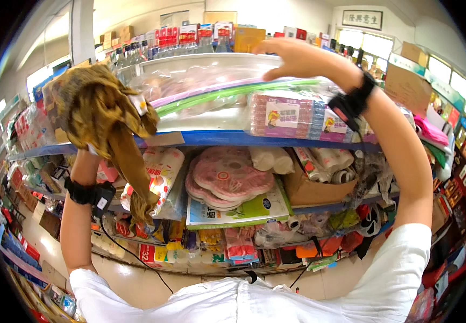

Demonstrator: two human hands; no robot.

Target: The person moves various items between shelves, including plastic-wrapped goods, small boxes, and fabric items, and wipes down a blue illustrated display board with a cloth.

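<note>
A crumpled brown-and-olive patterned cloth (95,102) hangs over my raised left hand (85,161) at the left end of the top shelf. It covers the fingers, and a long strip of it dangles past my wrist. Its exact kind I cannot make out; a small white tag shows on its right side. My right hand (305,56) is lifted above the same shelf, fingers apart and bent, with nothing in it. Just below that hand lie clear plastic bags with green and pink edges (233,92) and plastic-wrapped packs with purple labels (286,116).
A blue-edged shelf (211,138) runs across in front of me. Pink flower-shaped pads (230,177) lie on the shelf below, near an open cardboard box (319,188). Bottles (206,40) line the back. Black cables (136,258) hang from my wristbands.
</note>
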